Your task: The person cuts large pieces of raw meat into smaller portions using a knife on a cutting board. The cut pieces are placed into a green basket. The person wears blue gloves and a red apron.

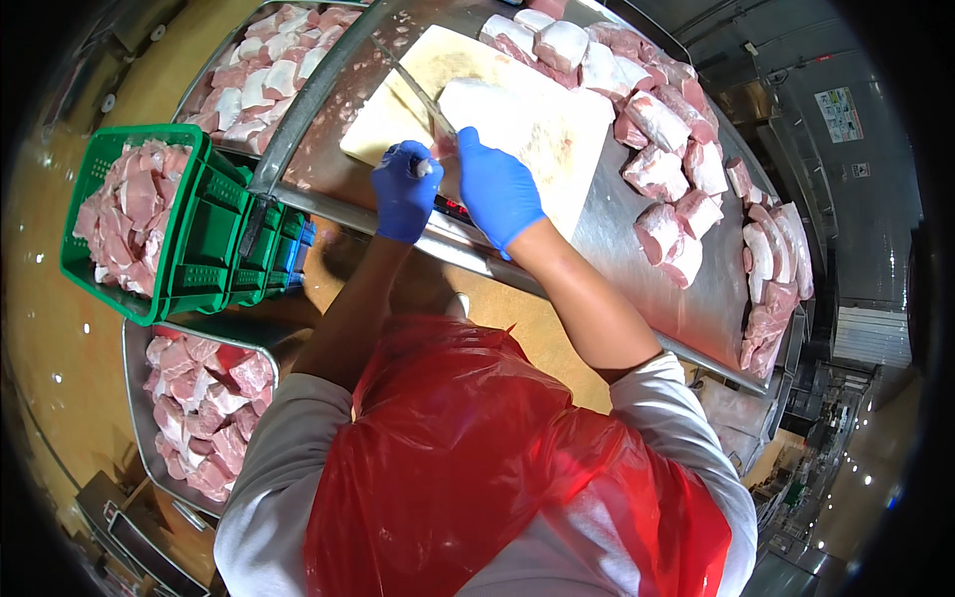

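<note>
My right hand (497, 191), in a blue glove, is closed round a knife (420, 93), its long blade pointing to the far left over the cutting board (577, 189). Beside the blade on the board lies a block of pork (485, 107) with white fat on top. My left hand (406, 191), also gloved in blue, is curled at the board's near edge, just left of my right hand. Something small and pale shows between its fingers, too small to name.
Several pork pieces (657, 121) sit on the steel table (637, 308) to the right, with more strips (776, 254) at its edge. On the left stand a green crate (189, 244) and metal bins (139, 418) of cut meat. A raised steel rim (316, 95) borders the table's left side.
</note>
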Tool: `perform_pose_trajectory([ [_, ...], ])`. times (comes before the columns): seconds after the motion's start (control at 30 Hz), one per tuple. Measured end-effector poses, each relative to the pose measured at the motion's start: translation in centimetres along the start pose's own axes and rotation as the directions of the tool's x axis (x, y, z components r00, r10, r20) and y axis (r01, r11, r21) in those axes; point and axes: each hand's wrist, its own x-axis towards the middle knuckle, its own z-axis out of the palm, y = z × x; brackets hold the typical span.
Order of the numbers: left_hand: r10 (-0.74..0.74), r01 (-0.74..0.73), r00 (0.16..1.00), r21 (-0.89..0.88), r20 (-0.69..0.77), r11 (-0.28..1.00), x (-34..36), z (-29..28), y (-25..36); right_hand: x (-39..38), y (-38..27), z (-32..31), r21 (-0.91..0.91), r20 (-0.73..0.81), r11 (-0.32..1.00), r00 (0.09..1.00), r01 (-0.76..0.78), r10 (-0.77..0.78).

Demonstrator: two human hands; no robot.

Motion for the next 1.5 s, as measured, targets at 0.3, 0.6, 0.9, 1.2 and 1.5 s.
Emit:
perform_pose_trajectory([
  [0.3, -0.054, 0.060, 0.991, 0.047, -0.120, 0.997, 0.0, -3.8, 0.1, -12.1, 4.3, -2.4, -0.189, 0.319, 0.972, 0.928, -0.140, 0.195],
  [0.6, 0.279, 0.459, 0.753, 0.780, -0.595, 0.425, 8.0, -45.7, -3.7, -16.6, 8.0, -4.4, 0.408, 0.036, 0.837, 0.923, -0.364, 0.384],
  [0.9, 0.099, -0.181, 0.922, 0.190, 0.375, 0.965, 11.4, -10.3, 1.9, -4.2, 8.3, 0.6, 0.981, -0.062, 0.191, 0.858, -0.043, 0.511],
  [1.2, 0.245, -0.243, 0.902, -0.052, 0.356, 0.969, 9.1, 3.1, -2.4, 2.8, 10.6, 2.3, 0.970, -0.131, 0.243, 0.878, 0.017, 0.460],
  [1.5, 0.225, -0.305, 0.904, 0.181, 0.364, 0.935, -2.8, -2.0, 4.7, -1.7, 7.6, -0.2, 0.644, -0.138, 0.759, 0.960, -0.099, 0.242],
])
